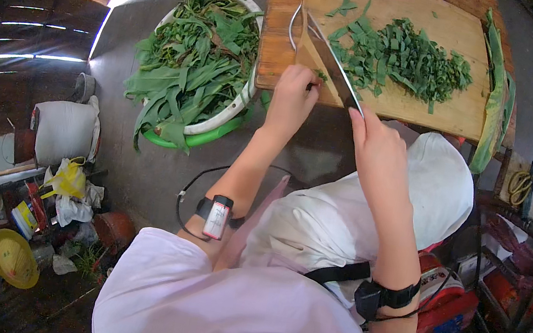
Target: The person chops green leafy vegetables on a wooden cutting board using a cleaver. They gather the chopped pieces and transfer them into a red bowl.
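My right hand [379, 148] grips a knife [332, 64] by its handle end, with the broad blade slanting up and left over the wooden cutting board [456, 26]. My left hand [292, 95] is curled at the board's near left corner, left of the blade. A scrap of green shows by its fingertips; whether the fingers hold it is unclear. Chopped green leaves [414, 59] lie in a loose heap right of the blade, finer towards the right. Long whole leaves [492, 108] lie along the board's right side and hang past the near edge.
The board rests on a wooden table [278, 22]. Left of it, a white basin [196, 129] with a green one [202, 142] beneath is piled with leafy greens [201, 51]. Bags and household items [74, 188] stand lower left. A dark rack [498, 318] is at right.
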A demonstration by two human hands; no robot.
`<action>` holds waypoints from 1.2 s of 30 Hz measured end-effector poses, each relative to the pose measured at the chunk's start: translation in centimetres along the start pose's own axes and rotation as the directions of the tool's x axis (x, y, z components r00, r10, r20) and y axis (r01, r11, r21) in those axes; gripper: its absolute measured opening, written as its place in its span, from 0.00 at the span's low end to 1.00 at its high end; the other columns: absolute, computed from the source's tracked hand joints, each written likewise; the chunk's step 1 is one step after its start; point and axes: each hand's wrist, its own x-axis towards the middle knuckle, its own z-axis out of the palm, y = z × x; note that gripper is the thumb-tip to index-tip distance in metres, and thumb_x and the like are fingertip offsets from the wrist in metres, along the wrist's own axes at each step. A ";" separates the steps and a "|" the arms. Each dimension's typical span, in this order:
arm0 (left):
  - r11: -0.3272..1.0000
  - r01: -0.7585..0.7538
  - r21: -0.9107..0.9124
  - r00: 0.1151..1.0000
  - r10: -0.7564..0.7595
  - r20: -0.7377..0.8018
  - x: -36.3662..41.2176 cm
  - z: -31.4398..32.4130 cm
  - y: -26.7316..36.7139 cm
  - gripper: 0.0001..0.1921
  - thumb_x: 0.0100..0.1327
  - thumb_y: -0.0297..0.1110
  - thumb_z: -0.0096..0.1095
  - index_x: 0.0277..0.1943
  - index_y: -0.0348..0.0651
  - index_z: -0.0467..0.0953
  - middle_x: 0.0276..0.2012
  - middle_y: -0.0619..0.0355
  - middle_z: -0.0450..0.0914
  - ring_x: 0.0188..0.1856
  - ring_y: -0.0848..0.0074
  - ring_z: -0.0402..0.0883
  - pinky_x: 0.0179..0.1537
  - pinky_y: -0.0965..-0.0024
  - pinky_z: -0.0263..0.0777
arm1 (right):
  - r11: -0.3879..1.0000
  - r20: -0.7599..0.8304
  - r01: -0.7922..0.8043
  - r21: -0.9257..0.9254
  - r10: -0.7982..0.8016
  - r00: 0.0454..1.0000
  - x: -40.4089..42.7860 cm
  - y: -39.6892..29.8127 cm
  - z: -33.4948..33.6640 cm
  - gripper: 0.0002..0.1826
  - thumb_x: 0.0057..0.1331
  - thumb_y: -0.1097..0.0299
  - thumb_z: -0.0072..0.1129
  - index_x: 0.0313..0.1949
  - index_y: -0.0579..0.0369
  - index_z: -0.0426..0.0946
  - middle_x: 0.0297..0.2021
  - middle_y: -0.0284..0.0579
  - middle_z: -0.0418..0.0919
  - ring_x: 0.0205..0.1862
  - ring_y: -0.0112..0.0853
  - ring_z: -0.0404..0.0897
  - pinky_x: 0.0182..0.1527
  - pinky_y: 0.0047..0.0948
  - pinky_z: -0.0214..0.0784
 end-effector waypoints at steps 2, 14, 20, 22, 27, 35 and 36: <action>1.000 0.004 0.009 1.000 -0.005 0.021 0.1 0.0 0.0 0.09 0.52 0.18 0.68 0.35 0.34 0.75 0.35 0.47 0.76 0.43 0.52 0.77 0.45 0.55 0.72 | 0.999 0.054 -0.019 -0.051 0.022 0.998 -1.0 -0.3 -0.7 0.16 0.79 0.57 0.47 0.49 0.53 0.79 0.25 0.59 0.83 0.27 0.54 0.84 0.30 0.50 0.78; 0.999 0.031 -0.022 0.997 -0.030 0.070 0.3 0.2 -0.9 0.10 0.49 0.18 0.70 0.33 0.35 0.75 0.33 0.47 0.76 0.40 0.52 0.78 0.42 0.56 0.73 | 0.991 0.052 -0.102 -0.083 0.107 0.993 -1.0 -1.9 1.9 0.14 0.77 0.58 0.51 0.49 0.52 0.80 0.24 0.58 0.82 0.28 0.54 0.84 0.31 0.51 0.76; 1.000 -0.012 -0.006 1.000 0.013 0.022 0.4 0.0 -0.7 0.09 0.53 0.19 0.69 0.35 0.33 0.75 0.34 0.47 0.78 0.40 0.54 0.79 0.42 0.57 0.74 | 0.999 -0.026 0.028 0.039 -0.027 0.999 3.3 -0.8 3.1 0.18 0.78 0.56 0.48 0.44 0.56 0.80 0.26 0.61 0.82 0.32 0.58 0.83 0.35 0.54 0.75; 1.000 -0.005 0.020 1.000 0.004 0.030 0.3 -0.1 -0.7 0.09 0.55 0.19 0.69 0.37 0.33 0.75 0.35 0.47 0.79 0.39 0.57 0.81 0.42 0.60 0.76 | 0.992 -0.030 0.016 0.126 -0.012 0.999 2.9 -0.2 2.2 0.19 0.78 0.55 0.48 0.43 0.59 0.80 0.27 0.62 0.81 0.34 0.60 0.81 0.37 0.57 0.73; 0.999 0.036 -0.011 0.999 -0.036 0.021 -0.1 0.0 -0.6 0.09 0.56 0.18 0.67 0.38 0.34 0.74 0.35 0.48 0.79 0.39 0.57 0.82 0.42 0.61 0.76 | 0.998 0.066 -0.068 0.018 0.066 0.996 -0.5 0.5 -0.4 0.18 0.78 0.56 0.48 0.42 0.57 0.80 0.25 0.62 0.81 0.30 0.58 0.82 0.34 0.55 0.74; 0.999 0.014 0.040 0.998 -0.016 0.060 0.0 -0.4 -0.9 0.09 0.55 0.18 0.67 0.37 0.34 0.74 0.34 0.49 0.80 0.37 0.58 0.82 0.41 0.62 0.76 | 0.997 0.069 -0.074 0.026 0.072 0.995 -2.9 -0.4 -1.6 0.16 0.78 0.58 0.51 0.48 0.57 0.81 0.23 0.62 0.79 0.28 0.57 0.81 0.32 0.54 0.72; 0.999 0.023 0.044 0.998 -0.025 0.057 -0.1 -0.3 -0.9 0.09 0.55 0.18 0.67 0.37 0.34 0.74 0.33 0.49 0.79 0.37 0.58 0.82 0.41 0.62 0.76 | 0.998 0.053 -0.055 0.034 0.053 0.997 -3.1 -0.5 -1.5 0.15 0.78 0.58 0.51 0.49 0.56 0.81 0.23 0.61 0.79 0.28 0.57 0.81 0.31 0.54 0.72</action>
